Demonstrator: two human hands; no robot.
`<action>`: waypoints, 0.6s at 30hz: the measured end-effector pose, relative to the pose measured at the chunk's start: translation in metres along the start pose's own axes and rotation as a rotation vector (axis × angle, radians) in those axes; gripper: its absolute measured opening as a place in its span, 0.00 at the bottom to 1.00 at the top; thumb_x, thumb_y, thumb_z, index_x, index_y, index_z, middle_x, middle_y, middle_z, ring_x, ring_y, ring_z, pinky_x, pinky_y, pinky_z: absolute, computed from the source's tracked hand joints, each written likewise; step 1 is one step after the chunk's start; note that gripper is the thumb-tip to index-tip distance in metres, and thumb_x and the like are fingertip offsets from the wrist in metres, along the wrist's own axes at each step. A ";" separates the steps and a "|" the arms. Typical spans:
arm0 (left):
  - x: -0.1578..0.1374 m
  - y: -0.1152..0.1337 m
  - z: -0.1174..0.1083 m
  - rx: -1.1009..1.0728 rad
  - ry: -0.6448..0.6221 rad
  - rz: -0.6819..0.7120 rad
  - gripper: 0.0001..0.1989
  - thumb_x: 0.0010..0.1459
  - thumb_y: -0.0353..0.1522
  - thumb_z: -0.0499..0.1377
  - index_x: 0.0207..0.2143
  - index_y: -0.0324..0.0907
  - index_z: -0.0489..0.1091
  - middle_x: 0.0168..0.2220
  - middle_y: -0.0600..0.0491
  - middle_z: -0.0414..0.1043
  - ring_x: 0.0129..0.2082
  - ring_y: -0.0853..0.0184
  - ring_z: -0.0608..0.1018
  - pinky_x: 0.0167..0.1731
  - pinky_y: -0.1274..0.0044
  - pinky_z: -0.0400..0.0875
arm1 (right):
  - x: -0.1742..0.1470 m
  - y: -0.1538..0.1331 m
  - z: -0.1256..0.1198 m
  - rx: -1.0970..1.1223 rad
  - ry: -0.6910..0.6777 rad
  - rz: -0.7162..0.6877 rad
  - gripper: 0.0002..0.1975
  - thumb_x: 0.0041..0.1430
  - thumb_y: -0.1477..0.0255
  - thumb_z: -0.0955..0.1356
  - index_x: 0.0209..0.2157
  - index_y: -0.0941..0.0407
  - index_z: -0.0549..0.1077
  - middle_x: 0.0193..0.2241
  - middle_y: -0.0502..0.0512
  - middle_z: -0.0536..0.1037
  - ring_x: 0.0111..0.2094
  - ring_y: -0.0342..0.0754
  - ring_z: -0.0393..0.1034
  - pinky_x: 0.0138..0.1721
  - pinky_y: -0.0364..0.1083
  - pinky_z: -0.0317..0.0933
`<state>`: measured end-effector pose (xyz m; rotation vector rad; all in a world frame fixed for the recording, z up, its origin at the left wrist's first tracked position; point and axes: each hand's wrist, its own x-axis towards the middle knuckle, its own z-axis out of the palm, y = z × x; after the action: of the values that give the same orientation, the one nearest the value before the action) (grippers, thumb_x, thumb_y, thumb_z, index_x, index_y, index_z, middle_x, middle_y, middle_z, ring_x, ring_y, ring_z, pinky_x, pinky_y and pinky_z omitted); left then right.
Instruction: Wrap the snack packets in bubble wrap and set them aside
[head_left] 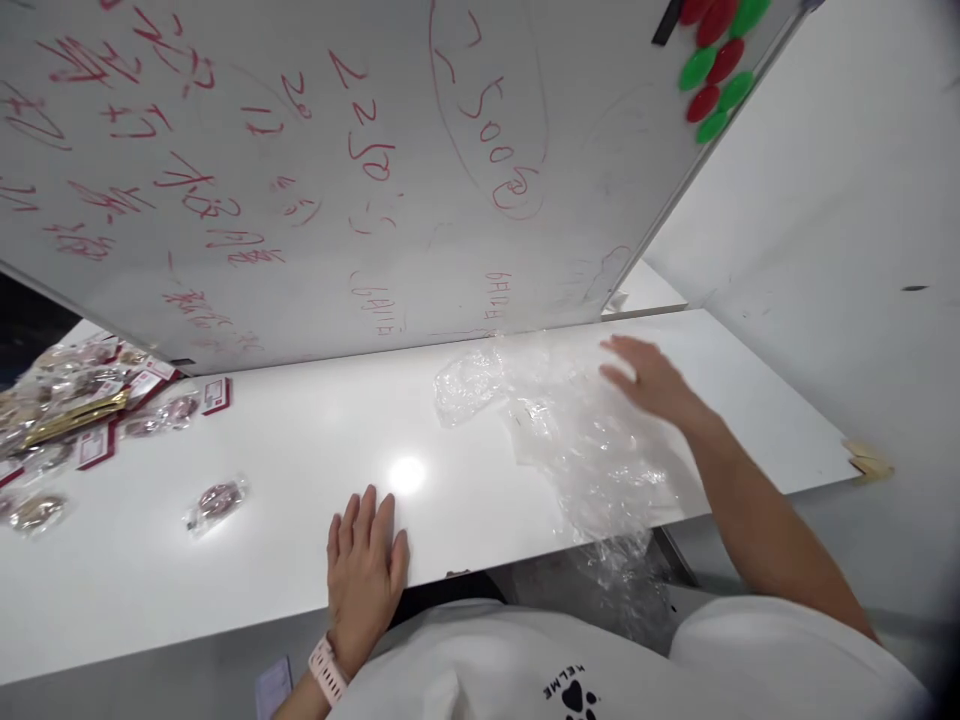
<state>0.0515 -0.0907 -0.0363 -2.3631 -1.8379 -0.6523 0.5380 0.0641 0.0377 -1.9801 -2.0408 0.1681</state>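
Note:
My left hand lies flat on the white table near its front edge, fingers stretched out and holding nothing. A pink watch band circles that wrist. On the right, my right hand is over the far side of a heap of clear plastic bags, its fingers apart. Whether it touches the plastic I cannot tell. Part of the heap hangs over the table's front edge. A smaller crumpled clear bag lies at the heap's left. Left of my left hand sits a small clear packet with something dark pink inside.
A whiteboard with red writing stands along the table's back, with red and green magnets at its upper right. Many wrapped packets with red-edged cards pile up at the far left. A white wall rises on the right.

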 end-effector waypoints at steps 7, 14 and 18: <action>-0.003 -0.002 -0.002 -0.044 -0.005 -0.004 0.23 0.65 0.35 0.53 0.61 0.42 0.65 0.65 0.41 0.61 0.68 0.47 0.58 0.64 0.52 0.54 | -0.098 -0.109 0.091 0.092 -0.189 -0.048 0.32 0.66 0.49 0.56 0.67 0.46 0.59 0.70 0.52 0.50 0.72 0.57 0.37 0.70 0.62 0.36; -0.006 -0.005 -0.006 -0.072 -0.052 0.032 0.23 0.67 0.37 0.50 0.61 0.40 0.65 0.66 0.40 0.59 0.68 0.46 0.58 0.64 0.50 0.53 | -0.088 -0.100 0.057 0.469 -0.317 0.143 0.32 0.65 0.46 0.54 0.64 0.43 0.65 0.70 0.47 0.52 0.70 0.56 0.45 0.67 0.58 0.50; -0.008 -0.007 -0.006 -0.080 -0.028 0.037 0.23 0.67 0.37 0.50 0.61 0.40 0.65 0.65 0.40 0.61 0.67 0.45 0.59 0.64 0.50 0.53 | -0.084 -0.103 0.052 0.336 -0.351 0.060 0.36 0.55 0.42 0.64 0.60 0.44 0.70 0.69 0.50 0.54 0.70 0.61 0.44 0.68 0.57 0.48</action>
<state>0.0419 -0.0980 -0.0350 -2.4622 -1.8076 -0.7050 0.4257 -0.0184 0.0070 -1.8983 -1.9829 0.8655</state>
